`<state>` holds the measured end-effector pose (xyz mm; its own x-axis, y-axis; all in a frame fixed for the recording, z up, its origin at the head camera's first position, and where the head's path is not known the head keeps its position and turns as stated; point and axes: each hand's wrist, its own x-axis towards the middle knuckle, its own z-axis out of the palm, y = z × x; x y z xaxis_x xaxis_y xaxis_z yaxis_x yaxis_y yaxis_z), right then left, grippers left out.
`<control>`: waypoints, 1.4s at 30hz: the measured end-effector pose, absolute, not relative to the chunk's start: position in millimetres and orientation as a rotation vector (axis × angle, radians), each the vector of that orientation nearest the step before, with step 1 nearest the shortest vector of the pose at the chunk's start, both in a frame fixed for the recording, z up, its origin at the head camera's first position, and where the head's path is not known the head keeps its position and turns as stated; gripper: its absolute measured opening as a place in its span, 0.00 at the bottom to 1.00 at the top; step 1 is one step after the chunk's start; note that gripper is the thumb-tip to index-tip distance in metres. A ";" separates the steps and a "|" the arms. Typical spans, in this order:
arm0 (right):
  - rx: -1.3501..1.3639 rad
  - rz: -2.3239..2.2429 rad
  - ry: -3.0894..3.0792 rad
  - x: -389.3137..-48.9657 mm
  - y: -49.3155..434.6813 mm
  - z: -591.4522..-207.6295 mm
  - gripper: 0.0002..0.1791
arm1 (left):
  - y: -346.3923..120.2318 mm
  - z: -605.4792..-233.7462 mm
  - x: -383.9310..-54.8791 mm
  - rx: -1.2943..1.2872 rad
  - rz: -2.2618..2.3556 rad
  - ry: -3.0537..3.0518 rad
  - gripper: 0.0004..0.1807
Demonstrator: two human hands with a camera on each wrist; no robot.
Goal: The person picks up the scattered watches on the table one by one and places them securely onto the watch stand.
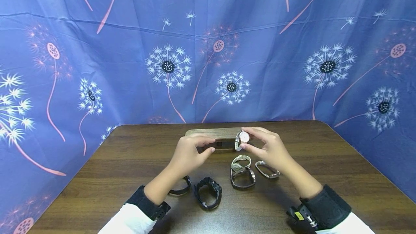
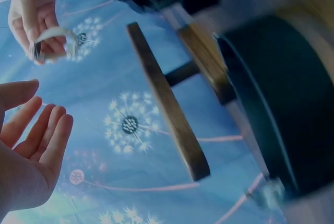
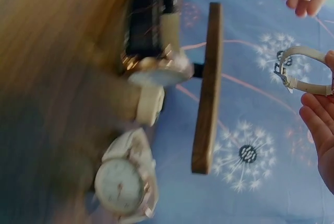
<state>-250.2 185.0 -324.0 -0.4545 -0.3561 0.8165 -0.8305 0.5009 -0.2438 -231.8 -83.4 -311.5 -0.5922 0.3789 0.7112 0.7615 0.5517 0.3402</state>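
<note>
My right hand [image 1: 268, 143] pinches a white-strapped watch [image 1: 244, 137] between thumb and fingers. Its pale round dial faces me, and its strap is closed in a loop, shown from the side in the right wrist view, with the buckle [image 3: 283, 75] away from the fingers. The watch is held up in front of the right end of a wooden watch stand [image 1: 208, 132], which has a bar raised above its base. My left hand [image 1: 191, 151] is by the stand's left part, thumb and fingers apart with nothing between them.
Nearer me on the table [image 1: 113, 176] are a chunky black watch [image 1: 208, 193] and a black-strapped one [image 1: 182, 190], partly behind my left forearm. Right of them lie a white watch [image 1: 241, 159], a dark-strapped watch [image 1: 238, 186] touching it, and another pale watch [image 1: 268, 172]. Patterned blue cloth [image 1: 201, 28] hangs behind.
</note>
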 end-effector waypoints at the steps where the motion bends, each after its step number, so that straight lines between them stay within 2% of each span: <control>1: 0.961 0.836 -2.039 -251.1 187.6 -325.3 0.28 | -86.6 -311.4 -232.4 -0.908 -0.868 -2.219 0.12; 13: 0.839 0.756 -2.102 -263.0 217.2 -331.6 0.27 | -122.4 -310.9 -245.2 -0.775 -0.824 -2.360 0.14; 24: 0.771 0.735 -2.189 -284.9 245.1 -339.8 0.26 | -153.8 -313.2 -273.1 -0.702 -0.894 -2.473 0.15; 35: 0.721 0.704 -2.233 -306.1 261.7 -343.7 0.24 | -163.7 -312.3 -298.6 -0.736 -0.820 -2.571 0.23; 42: 0.712 0.818 -2.351 -321.1 263.1 -343.7 0.23 | -164.5 -309.9 -313.3 -0.767 -0.701 -2.737 0.34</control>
